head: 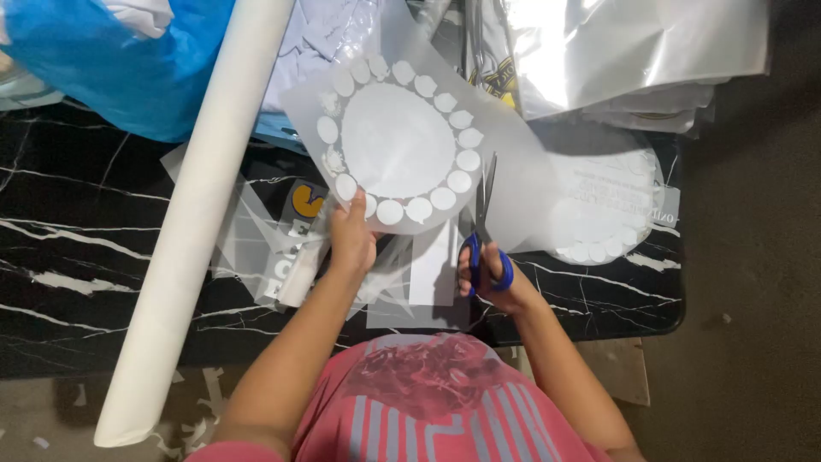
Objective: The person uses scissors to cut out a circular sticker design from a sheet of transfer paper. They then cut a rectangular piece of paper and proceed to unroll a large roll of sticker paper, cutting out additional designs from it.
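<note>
Scissors (pixel 483 224) with blue handles sit gripped in my right hand (pixel 487 272), blades up along the right edge of the translucent film sheet (pixel 402 141) printed with a white disc ringed by dots. My left hand (pixel 352 239) pinches that sheet's lower edge above the black marble table (pixel 77 231). A long white paper roll (pixel 197 214) crosses the table's left part.

The white roll (pixel 197 214) runs out past the top edge, so its far end is lost. The left hand's (pixel 352 239) fingers slip behind the translucent sheet (pixel 398 141). The blue bag (pixel 103 60) and the foil sheets (pixel 633 51) are cut off above. Printing on the round sticker sheet (pixel 603 205) is too faint to make out.
</note>
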